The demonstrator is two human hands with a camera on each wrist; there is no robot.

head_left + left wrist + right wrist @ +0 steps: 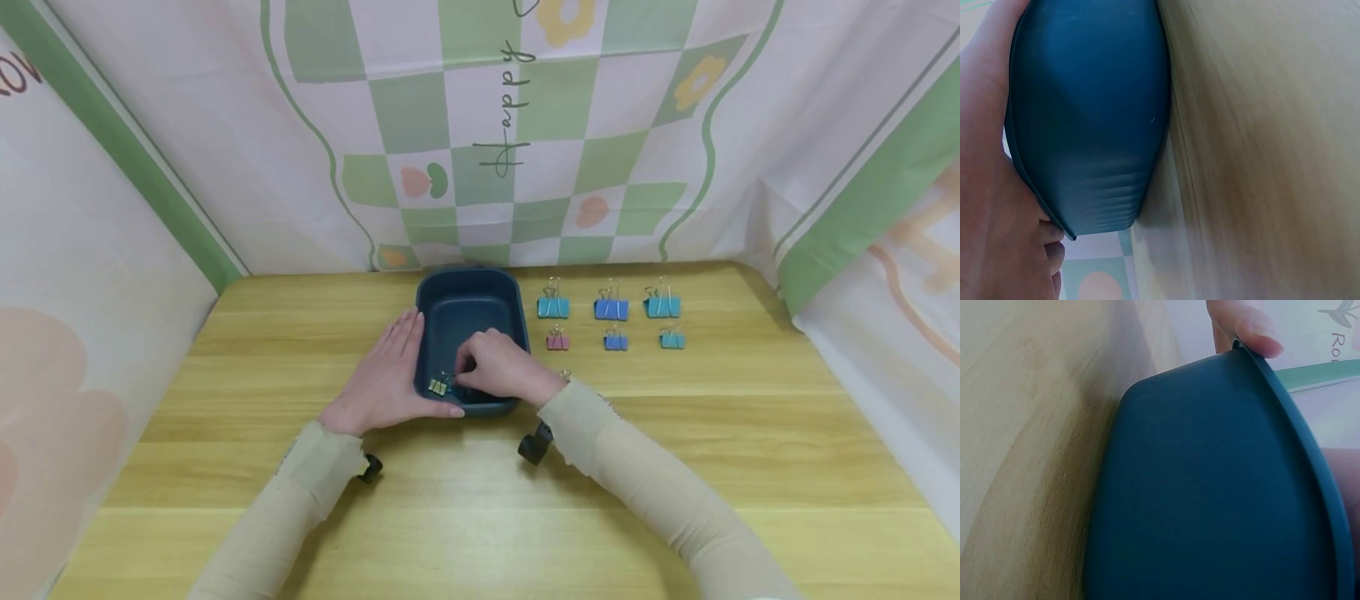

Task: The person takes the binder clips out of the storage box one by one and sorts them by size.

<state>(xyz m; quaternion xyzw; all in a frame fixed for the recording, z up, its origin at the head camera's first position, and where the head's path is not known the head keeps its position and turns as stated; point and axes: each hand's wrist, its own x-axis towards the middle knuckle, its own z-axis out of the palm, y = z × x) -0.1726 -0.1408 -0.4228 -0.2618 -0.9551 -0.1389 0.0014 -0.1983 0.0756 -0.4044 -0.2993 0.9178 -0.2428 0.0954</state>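
Note:
A dark blue tray stands on the wooden table. My left hand rests against its left side with fingers straight, the thumb lying along the front rim. Inside the tray, near its front left corner, lies a small yellow binder clip. My right hand reaches in over the right rim, its fingers curled and the fingertips down close to that clip. Whether they pinch anything is hidden. In the right wrist view the tray's outer wall covers the right fingers; the left thumb shows on the rim.
Right of the tray, larger binder clips stand in a back row: teal, blue and teal. Smaller ones in front are pink, blue and teal. Another clip peeks out behind my right wrist. A patterned curtain hangs behind.

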